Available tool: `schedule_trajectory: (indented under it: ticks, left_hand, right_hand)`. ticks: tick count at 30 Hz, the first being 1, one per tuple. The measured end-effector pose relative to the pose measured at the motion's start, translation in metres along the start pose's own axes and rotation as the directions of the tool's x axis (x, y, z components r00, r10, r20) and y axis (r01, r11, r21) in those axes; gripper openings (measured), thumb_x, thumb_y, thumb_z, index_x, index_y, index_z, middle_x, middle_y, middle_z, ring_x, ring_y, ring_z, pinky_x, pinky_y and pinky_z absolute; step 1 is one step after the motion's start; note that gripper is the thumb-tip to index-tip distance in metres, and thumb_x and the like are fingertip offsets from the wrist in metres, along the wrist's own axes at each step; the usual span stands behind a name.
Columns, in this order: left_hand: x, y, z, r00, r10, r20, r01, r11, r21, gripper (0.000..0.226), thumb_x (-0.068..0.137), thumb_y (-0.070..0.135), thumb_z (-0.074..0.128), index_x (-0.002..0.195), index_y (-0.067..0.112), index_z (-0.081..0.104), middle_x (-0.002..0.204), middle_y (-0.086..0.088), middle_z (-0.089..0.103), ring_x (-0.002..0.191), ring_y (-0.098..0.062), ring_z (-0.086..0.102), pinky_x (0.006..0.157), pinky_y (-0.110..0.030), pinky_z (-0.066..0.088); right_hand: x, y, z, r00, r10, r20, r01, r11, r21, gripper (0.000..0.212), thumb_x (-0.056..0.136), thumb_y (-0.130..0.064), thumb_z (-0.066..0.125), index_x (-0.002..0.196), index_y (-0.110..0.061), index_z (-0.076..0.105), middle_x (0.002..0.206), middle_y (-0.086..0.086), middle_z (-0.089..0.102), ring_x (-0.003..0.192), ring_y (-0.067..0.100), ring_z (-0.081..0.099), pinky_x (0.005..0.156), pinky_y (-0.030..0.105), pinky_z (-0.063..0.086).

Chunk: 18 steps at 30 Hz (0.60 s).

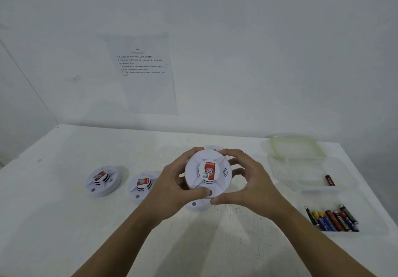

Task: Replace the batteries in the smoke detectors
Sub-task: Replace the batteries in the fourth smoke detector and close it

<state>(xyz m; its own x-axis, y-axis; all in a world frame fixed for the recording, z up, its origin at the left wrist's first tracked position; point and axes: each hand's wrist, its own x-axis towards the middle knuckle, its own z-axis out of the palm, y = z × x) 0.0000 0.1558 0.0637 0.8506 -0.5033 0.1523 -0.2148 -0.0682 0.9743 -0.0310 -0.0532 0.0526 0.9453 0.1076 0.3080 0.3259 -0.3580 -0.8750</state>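
In the centre of the frame, a white round smoke detector (208, 173) is held up above the table (64, 212) between both hands, with its red label turned to the camera. The left hand (172, 187) grips it from the left side of the picture. Its fingers are curled round the upper left rim and its thumb presses on the lower edge. The right hand (249, 183) grips the opposite side, with the index finger bent over the upper rim and the thumb under the lower edge, very near to the other thumb. The detector sits fully inside the two grips.

Partly hidden behind it, a lower detector (197, 204) shows under the thumbs and an upper detector (212, 147) shows only a small piece above the fingers. Left of centre, a far-left detector (103, 181) and a middle-left detector (141, 187) lie on the table just beside each other.

At the lower right is a row of batteries (332, 218). Above them lies a single red battery (330, 180), well apart. Both seem to lie in clear containers whose edges are hard to see. A green-rimmed lid (298, 147) lies at the far right edge of the table. A printed sheet (144, 72) hangs on the wall.
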Motion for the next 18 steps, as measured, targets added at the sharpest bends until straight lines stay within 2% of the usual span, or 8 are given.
schedule_trajectory:
  ticks: [8, 12, 14, 18]
  left_hand:
    - [0.001, 0.001, 0.001, 1.000, 0.024, -0.014, -0.023, 0.999, 0.026, 0.072, 0.078, -0.010, 0.078, 0.130, 0.034, 0.055, 0.121, 0.016, 0.069, 0.119, -0.010, 0.064, 0.080, -0.022, 0.058]
    - [0.001, 0.002, 0.000, 1.000, 0.022, 0.002, -0.022, 1.000, 0.014, 0.071, 0.080, -0.010, 0.077, 0.133, 0.031, 0.054, 0.123, 0.013, 0.068, 0.120, -0.012, 0.064, 0.082, -0.025, 0.059]
    - [0.002, 0.003, -0.003, 1.000, 0.004, 0.021, -0.004, 1.000, 0.012, 0.072, 0.081, -0.007, 0.077, 0.138, 0.028, 0.051, 0.127, 0.011, 0.067, 0.122, -0.014, 0.063, 0.087, -0.027, 0.059]
    - [0.003, 0.003, -0.012, 0.998, -0.042, 0.049, 0.038, 0.996, 0.081, 0.087, 0.079, 0.006, 0.083, 0.148, 0.034, 0.038, 0.137, 0.018, 0.060, 0.122, -0.010, 0.063, 0.093, -0.027, 0.058]
  right_hand:
    - [0.000, 0.000, -0.001, 1.000, -0.002, -0.017, 0.001, 0.999, -0.040, 0.087, 0.053, -0.033, 0.098, 0.130, -0.032, 0.056, 0.126, -0.016, 0.062, 0.112, 0.014, 0.058, 0.084, 0.018, 0.050]
    - [0.000, 0.001, -0.002, 1.000, 0.010, -0.020, -0.011, 0.999, -0.053, 0.087, 0.054, -0.034, 0.098, 0.130, -0.034, 0.056, 0.125, -0.017, 0.062, 0.112, 0.013, 0.058, 0.087, 0.023, 0.051]
    - [0.001, 0.001, -0.003, 1.000, 0.015, -0.020, -0.016, 0.999, -0.042, 0.087, 0.054, -0.033, 0.098, 0.131, -0.035, 0.056, 0.125, -0.017, 0.063, 0.113, 0.012, 0.058, 0.089, 0.027, 0.053]
    - [0.005, 0.000, -0.003, 1.000, 0.006, -0.027, -0.007, 1.000, -0.021, 0.086, 0.057, -0.034, 0.097, 0.132, -0.034, 0.055, 0.127, -0.018, 0.063, 0.117, 0.011, 0.059, 0.091, 0.023, 0.053]
